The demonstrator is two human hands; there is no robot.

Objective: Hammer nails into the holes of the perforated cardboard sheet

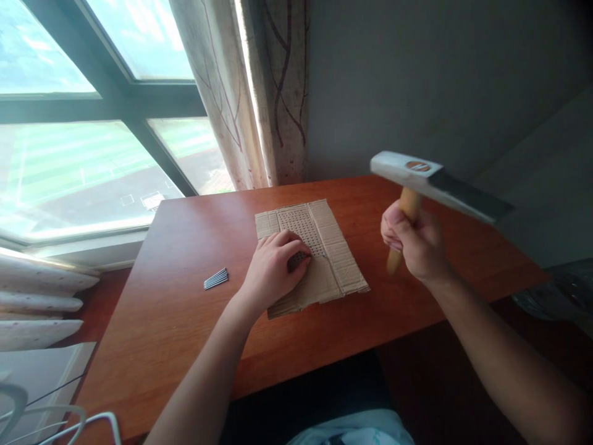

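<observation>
My right hand point(417, 241) grips the wooden handle of a hammer point(403, 170), raised above the right part of the table. The hammer's metal head has a blunt end to the left and a wedge end, blurred, to the right. My left hand point(280, 266) rests on a flat piece of cardboard point(333, 247), thumb and forefinger pinched together near its middle. Whatever is between those fingertips is too small to make out. Rows of small dark holes point(296, 222) mark the cardboard's far part; the hand covers some. Several nails point(216, 279) lie side by side left of my left hand.
The reddish-brown wooden table point(176, 346) stands against a grey wall point(393, 80). A window point(69, 167) and patterned curtains point(282, 93) are at the left and back. White cables or tubes point(97, 420) loop at the lower left. A pale plastic bag point(356, 429) shows at the bottom edge.
</observation>
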